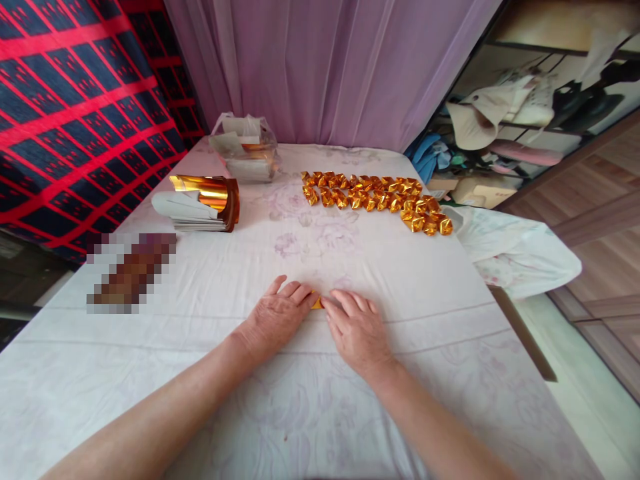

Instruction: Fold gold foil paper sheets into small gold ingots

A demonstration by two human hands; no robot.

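A small folded piece of gold foil paper lies on the table between my hands, mostly covered by fingers. My left hand presses on its left end, fingertips bent down onto it. At its right end, my right hand holds the edge with thumb and index finger, the other fingers resting on the cloth. Farther back on the right sit rows of folded gold foil pieces. To the left stands a curved stack of gold foil sheets with grey backs.
A clear plastic bag with more sheets stands at the back left. Purple curtains hang behind the cloth-covered table. A pixelated patch hides something on the left. Shelves with shoes and a white cap are on the right.
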